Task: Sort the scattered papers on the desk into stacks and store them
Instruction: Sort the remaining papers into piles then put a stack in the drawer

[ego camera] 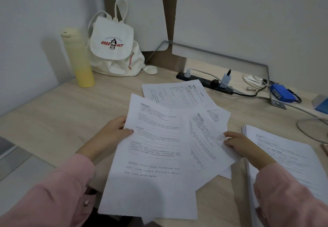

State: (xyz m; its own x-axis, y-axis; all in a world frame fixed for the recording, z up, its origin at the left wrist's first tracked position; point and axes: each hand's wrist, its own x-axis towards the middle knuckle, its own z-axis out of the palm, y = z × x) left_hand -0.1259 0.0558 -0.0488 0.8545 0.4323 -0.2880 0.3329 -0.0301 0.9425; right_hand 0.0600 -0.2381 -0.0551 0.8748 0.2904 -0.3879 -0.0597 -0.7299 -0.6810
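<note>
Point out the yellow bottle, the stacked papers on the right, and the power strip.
yellow bottle (82, 67): head view, lower body.
stack of papers (287, 157): head view, top sheet.
power strip (204, 82): head view, black casing, mid-length.

Both arms reach forward from the bottom corners, each in a pink sleeve pushed back from the wrist. The left hand (116, 129) sits left of centre with its thumb lying flat on top of a sheet (154, 152) and its fingers curled under the sheet's left edge, pinching it. The right hand (243, 143) is palm down on the right, fingers bent and pointing left, their tips pressing on the edge of another paper (205, 141).
</note>
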